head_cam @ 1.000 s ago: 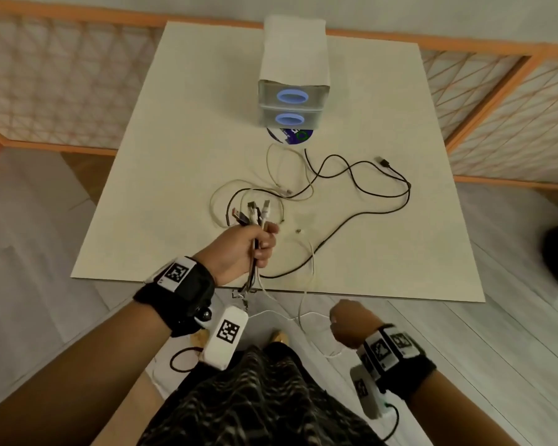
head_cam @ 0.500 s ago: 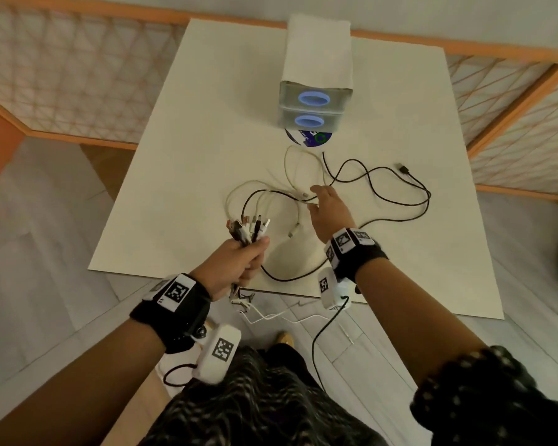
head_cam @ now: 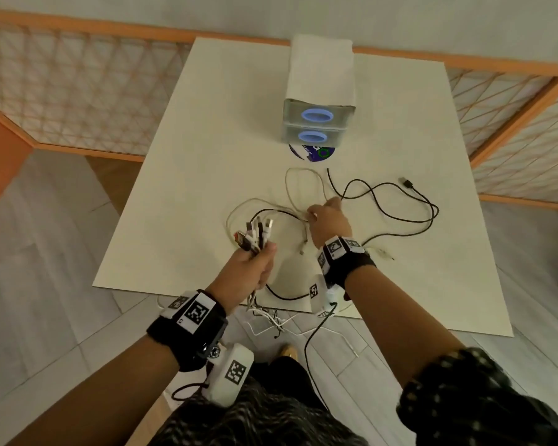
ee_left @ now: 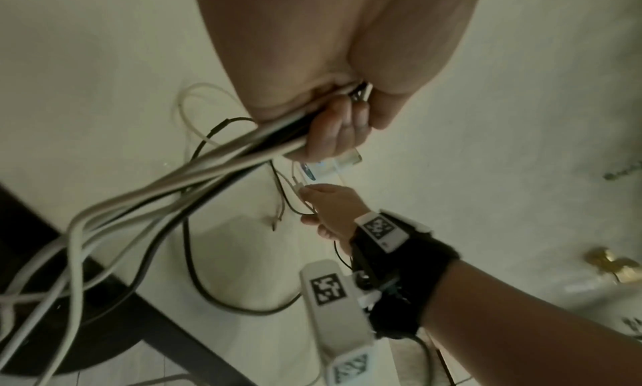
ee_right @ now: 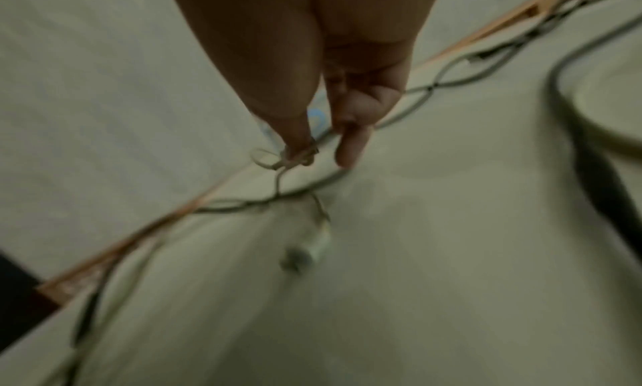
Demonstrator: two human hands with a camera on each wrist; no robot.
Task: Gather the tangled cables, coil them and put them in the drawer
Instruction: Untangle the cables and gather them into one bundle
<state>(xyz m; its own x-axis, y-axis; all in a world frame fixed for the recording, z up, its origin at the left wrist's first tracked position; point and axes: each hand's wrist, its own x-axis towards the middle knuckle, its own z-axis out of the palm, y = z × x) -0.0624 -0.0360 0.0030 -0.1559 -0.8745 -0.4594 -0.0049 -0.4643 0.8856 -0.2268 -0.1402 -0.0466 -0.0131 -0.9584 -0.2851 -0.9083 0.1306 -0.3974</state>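
Head view: a person stands at the near edge of a pale cream table top (head_cam: 187,175) strewn with loose cables.
Step in hand: gathering, by my judgement; no coil is formed and nothing has gone into a drawer.
Left hand: the left hand (head_cam: 250,268) is fisted round a bundle of white and black cable ends (head_cam: 255,235), plugs fanned upward above the fist; the cords trail below the fist, over the near table edge and down to the floor.
Right hand: the right hand (head_cam: 327,217) reaches into the tangle; in the right wrist view its thumb and a fingertip (ee_right: 298,147) pinch a thin cream-white cable (head_cam: 298,188), the index finger straight beside them.
Black cable: a long thin black cable (head_cam: 397,217) lies in wide loops to the right of the right hand, its plug end far out on the table.
Next move: likely drawing the pinched strand across to the left fist without dragging the black loops into a knot, then fetching the black one.
Container: a small translucent grey two-drawer box with blue oval handles (head_cam: 318,125) stands at the far side, well apart from both hands.
Drawers: both look closed; their contents cannot be made out.
Under the box: a dark printed disc (head_cam: 311,152) pokes out at its front.
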